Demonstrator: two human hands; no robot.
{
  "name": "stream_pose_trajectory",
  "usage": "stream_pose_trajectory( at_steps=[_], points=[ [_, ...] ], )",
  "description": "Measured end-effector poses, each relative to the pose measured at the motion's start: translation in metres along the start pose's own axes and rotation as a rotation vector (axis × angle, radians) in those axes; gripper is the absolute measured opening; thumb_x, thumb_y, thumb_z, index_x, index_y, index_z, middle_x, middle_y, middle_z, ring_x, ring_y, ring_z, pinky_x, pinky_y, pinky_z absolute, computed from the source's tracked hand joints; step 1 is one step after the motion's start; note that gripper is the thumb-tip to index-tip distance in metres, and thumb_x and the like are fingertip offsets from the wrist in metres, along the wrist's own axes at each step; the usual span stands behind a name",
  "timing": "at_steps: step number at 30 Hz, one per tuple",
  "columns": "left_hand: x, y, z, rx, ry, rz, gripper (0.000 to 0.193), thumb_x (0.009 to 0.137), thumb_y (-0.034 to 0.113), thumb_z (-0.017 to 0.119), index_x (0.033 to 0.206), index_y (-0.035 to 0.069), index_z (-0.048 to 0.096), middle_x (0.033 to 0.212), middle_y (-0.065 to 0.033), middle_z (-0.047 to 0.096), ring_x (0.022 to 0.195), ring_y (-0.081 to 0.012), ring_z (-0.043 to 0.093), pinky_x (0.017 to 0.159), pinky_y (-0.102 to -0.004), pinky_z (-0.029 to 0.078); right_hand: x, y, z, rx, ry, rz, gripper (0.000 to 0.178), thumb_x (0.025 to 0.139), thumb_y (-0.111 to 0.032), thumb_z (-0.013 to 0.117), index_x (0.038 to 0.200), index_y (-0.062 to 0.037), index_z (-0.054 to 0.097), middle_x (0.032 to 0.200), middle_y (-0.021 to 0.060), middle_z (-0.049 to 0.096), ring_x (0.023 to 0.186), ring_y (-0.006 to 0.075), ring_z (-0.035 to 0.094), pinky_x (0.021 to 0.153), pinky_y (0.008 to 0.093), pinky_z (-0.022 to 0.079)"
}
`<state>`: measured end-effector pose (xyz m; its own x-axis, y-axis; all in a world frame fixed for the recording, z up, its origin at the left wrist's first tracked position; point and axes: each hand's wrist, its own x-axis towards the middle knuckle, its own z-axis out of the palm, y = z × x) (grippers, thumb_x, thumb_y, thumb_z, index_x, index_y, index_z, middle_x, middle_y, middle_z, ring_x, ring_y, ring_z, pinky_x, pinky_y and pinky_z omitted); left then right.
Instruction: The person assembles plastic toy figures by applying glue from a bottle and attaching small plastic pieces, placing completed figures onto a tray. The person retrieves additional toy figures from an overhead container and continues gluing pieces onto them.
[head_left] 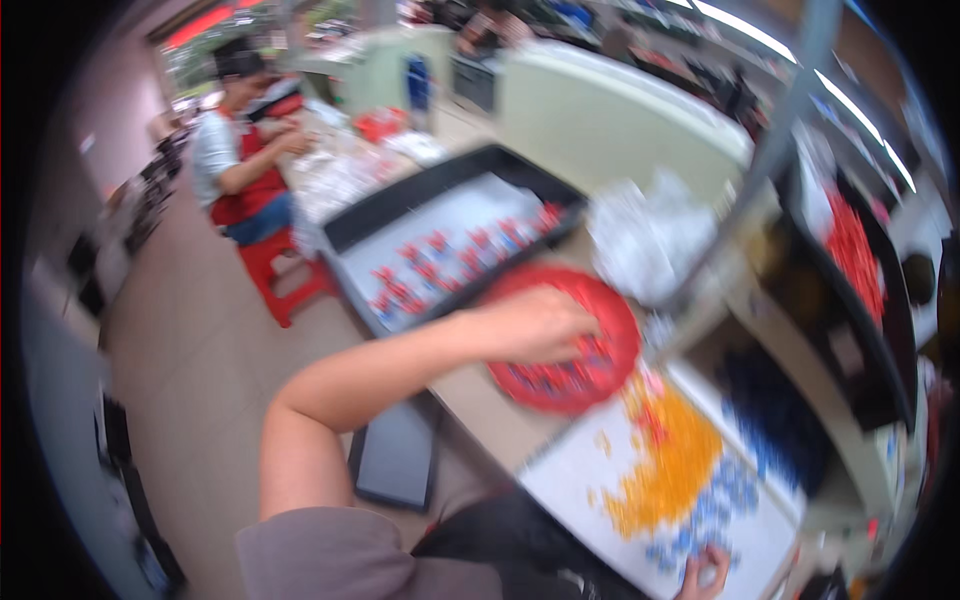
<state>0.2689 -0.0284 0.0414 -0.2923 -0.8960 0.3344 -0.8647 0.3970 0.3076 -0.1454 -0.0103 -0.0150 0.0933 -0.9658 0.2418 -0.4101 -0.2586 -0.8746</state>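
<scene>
My left hand (540,325) reaches into a round red tray (620,310) and rests on the small blue and red pieces lying in it; its fingers are curled, and blur hides whether they grip any. My right hand (705,575) shows only at the bottom edge, fingertips on small blue pieces on a white tray (570,480). That white tray holds a heap of orange pieces (665,465) and scattered blue pieces (725,500).
A black tray (400,205) with a grey sheet and rows of small red parts lies beyond the red tray. Clear plastic bags (645,235) sit to its right. A metal post (775,140) and a bin of red parts (855,250) stand on the right. Another person sits on a red stool (275,275) at the far left.
</scene>
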Motion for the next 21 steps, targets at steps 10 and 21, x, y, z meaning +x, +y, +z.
stream_pose_trajectory(
  at_steps=[10,21],
  points=[
    [0.046,0.08,0.088,-0.19,-0.134,-0.09,0.026,0.071,0.009,0.056,0.095,0.003,0.054,0.086,-0.0143,0.057,0.083,-0.0291,0.054,0.072,-0.0378,0.042,-0.027,0.06,-0.068,0.18,0.103,0.079,0.041,0.066,0.0,0.045,0.104,-0.0047,0.033,0.101,0.0103,0.039,0.072,0.0141,0.044,0.064,0.0257,0.04],
    [0.057,0.082,0.162,-0.08,0.093,-0.194,0.029,0.072,-0.001,0.051,0.1,0.002,0.052,0.09,-0.0139,0.056,0.086,-0.0285,0.053,0.073,-0.0354,0.042,-0.041,0.069,-0.066,0.398,0.003,0.073,0.031,0.071,-0.002,0.043,0.099,-0.0042,0.032,0.102,0.0143,0.039,0.076,0.0178,0.049,0.065,0.0291,0.044]
  ],
)
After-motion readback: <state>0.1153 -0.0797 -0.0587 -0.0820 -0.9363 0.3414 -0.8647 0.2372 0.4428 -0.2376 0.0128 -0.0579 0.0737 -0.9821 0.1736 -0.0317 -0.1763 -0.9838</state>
